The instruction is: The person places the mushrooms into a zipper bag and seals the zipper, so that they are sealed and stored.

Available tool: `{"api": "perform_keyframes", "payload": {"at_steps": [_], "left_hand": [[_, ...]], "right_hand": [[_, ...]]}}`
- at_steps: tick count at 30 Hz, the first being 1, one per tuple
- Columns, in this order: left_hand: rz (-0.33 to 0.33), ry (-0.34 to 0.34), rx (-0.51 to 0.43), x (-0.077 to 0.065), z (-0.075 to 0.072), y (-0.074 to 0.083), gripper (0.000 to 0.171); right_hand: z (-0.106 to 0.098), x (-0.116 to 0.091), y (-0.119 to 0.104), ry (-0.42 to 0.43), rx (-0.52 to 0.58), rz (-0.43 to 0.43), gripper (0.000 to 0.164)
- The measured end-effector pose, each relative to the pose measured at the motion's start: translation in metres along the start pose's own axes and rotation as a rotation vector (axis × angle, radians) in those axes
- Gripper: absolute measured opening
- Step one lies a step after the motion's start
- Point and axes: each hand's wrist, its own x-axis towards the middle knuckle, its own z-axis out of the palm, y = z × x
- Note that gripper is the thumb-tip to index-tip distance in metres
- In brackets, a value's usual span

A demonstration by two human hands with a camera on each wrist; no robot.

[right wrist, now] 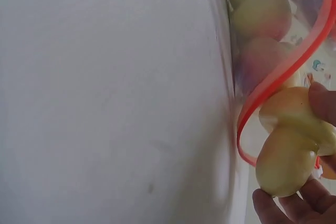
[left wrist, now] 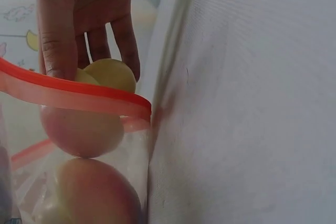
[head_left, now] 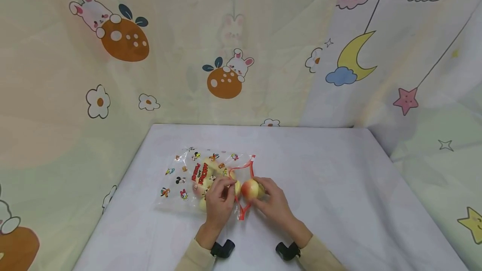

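A clear zip bag (head_left: 171,179) with cartoon prints and a red zip strip (head_left: 250,170) lies on its side, its mouth open to the right. Several yellow-and-red apples (right wrist: 261,17) are inside. My left hand (head_left: 218,206) pinches the bag's film by the mouth, over the apples. At the opening, my right hand (head_left: 276,202) holds two apples together, a reddish one (head_left: 250,189) and a yellow-green one (right wrist: 286,162), between thumb and fingers. In the left wrist view, the red strip (left wrist: 79,93) crosses in front of these held apples.
The bag lies on a white-covered table (head_left: 320,170), left of its middle. A printed cloth backdrop (head_left: 180,20) hangs behind and along the sides. Each wrist wears a black camera mount (head_left: 223,249).
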Motion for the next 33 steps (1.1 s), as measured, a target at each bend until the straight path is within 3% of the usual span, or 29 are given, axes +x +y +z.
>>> {"api": "perform_keyframes", "payload": {"at_steps": [7,14,23,29,33], "left_hand": [[0.058,0.031,-0.015,0.004,0.001,0.004,0.02],[0.054,0.023,-0.019,0.001,0.002,-0.005,0.019],[0.052,0.026,0.005,0.0,0.002,-0.003,0.018],[0.008,0.037,0.053,-0.001,0.0,-0.002,0.02],[-0.025,0.045,0.032,-0.002,0.0,-0.002,0.031]], "right_hand": [[0.009,0.005,-0.005,-0.017,0.012,-0.008,0.062],[0.018,0.007,-0.007,-0.105,-0.054,-0.094,0.057],[0.026,0.011,-0.008,-0.21,-0.079,-0.117,0.054],[0.026,0.012,-0.009,-0.204,-0.089,-0.079,0.06],[0.02,0.012,-0.009,-0.135,-0.004,-0.046,0.054]]}}
